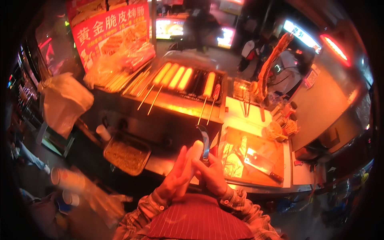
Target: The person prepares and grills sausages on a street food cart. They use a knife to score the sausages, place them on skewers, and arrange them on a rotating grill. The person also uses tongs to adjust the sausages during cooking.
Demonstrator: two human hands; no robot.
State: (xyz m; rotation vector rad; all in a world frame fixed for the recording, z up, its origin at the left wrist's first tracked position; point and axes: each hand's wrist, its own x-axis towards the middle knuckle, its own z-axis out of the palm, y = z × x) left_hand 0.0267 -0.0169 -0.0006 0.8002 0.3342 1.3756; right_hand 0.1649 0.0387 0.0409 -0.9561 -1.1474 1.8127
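Close in front of my striped apron, both hands are together. My left hand (175, 176) is closed around a pale, smooth sausage (197, 149) whose rounded end points up and away. Pressed up against it, my right hand (213, 175) has its fingers bent around a thin, curved, blue-grey piece (205, 143); whether this is a blade or a strip of wrapper I cannot tell. Beyond my hands, several pale sausages (184, 79) lie on a grill (196, 83), some with sticks reaching toward me. A darker red sausage (216, 91) lies at the grill's right end.
To the right, a cleaver (260, 162) rests on an orange cutting board (250, 177) beside crumpled foil-like wrapping (233, 162). Loose sticks (138, 83) lie left of the grill. A tray (130, 156) sits lower left, and a plastic bag (66, 102) hangs at the far left.
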